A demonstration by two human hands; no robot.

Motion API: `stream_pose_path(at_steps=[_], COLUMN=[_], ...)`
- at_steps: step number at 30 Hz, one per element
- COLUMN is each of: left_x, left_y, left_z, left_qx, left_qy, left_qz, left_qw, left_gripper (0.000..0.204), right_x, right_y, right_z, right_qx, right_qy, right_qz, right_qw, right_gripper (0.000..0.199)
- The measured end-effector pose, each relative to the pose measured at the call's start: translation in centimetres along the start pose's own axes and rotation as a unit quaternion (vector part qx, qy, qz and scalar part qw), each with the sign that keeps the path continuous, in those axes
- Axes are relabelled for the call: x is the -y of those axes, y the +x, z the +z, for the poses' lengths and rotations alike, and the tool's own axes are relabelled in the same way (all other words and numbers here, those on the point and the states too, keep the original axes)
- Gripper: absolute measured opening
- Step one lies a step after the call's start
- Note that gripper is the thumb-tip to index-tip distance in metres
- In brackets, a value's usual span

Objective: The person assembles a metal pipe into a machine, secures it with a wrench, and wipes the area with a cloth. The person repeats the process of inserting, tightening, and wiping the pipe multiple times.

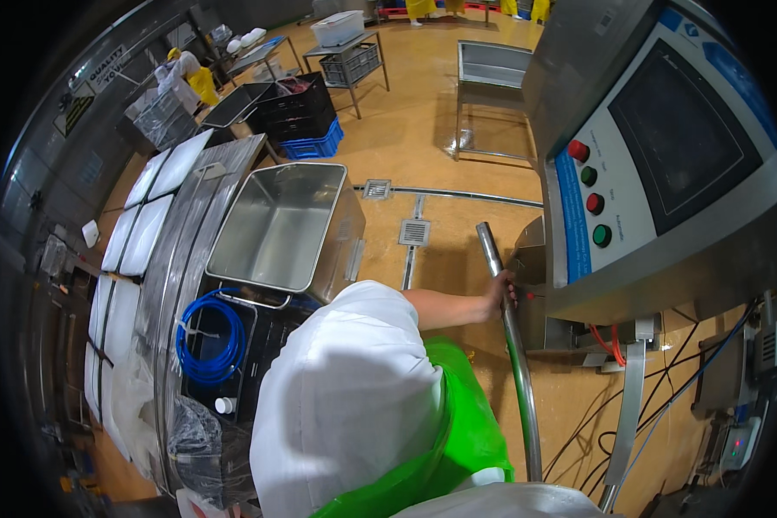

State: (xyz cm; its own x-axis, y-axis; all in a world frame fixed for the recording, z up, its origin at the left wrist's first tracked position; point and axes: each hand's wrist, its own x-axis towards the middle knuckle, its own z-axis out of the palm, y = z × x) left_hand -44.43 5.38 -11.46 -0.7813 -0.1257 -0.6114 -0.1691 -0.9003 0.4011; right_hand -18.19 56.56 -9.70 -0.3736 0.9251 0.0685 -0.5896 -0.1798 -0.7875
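My left arm, in a white short sleeve, reaches across to the right. My left hand [497, 295] is closed around the upper part of a shiny steel pipe [518, 371], which slants down toward the lower edge. The fingers wrap behind the pipe, partly hidden. A green apron [466, 410] shows beside the sleeve. Just right of the hand stands a steel machine with a control panel [591, 224], which carries red and green push buttons and a dark screen [684, 134]. My right hand is out of view.
A deep steel tub [306, 226] stands left, near a coil of blue hose [211, 338] and white slabs [145, 226]. Black and blue crates [312, 142] and a steel trough [492, 62] stand farther off. Cables [656, 388] run at lower right. People in yellow work far back.
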Motion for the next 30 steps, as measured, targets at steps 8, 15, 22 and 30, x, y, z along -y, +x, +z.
stream_pose_path(at_steps=[8,15,22,30], left_x=[-0.1,0.1,0.8,-1.7], left_y=[-0.6,-1.0,1.2,5.5], left_z=[0.1,0.3,-0.5,-5.1], left_qx=[0.020,0.012,0.071,0.275], left_qy=[0.012,-0.004,-0.021,0.000], left_qz=[0.009,0.021,0.013,-0.003], left_qw=[1.000,1.000,0.997,0.961], left_gripper=[0.027,0.025,0.029,0.030], right_x=[-3.1,-3.5,-2.0,6.3], right_y=[1.0,1.6,4.0,5.3], right_z=[3.7,4.0,1.1,-7.2], right_qx=[0.020,0.023,-0.006,-0.144], right_qy=[-0.035,-0.051,-0.068,0.051], right_qz=[0.078,0.107,0.128,0.204], right_qw=[0.996,0.993,0.989,0.967], right_gripper=[0.046,0.045,0.046,0.046])
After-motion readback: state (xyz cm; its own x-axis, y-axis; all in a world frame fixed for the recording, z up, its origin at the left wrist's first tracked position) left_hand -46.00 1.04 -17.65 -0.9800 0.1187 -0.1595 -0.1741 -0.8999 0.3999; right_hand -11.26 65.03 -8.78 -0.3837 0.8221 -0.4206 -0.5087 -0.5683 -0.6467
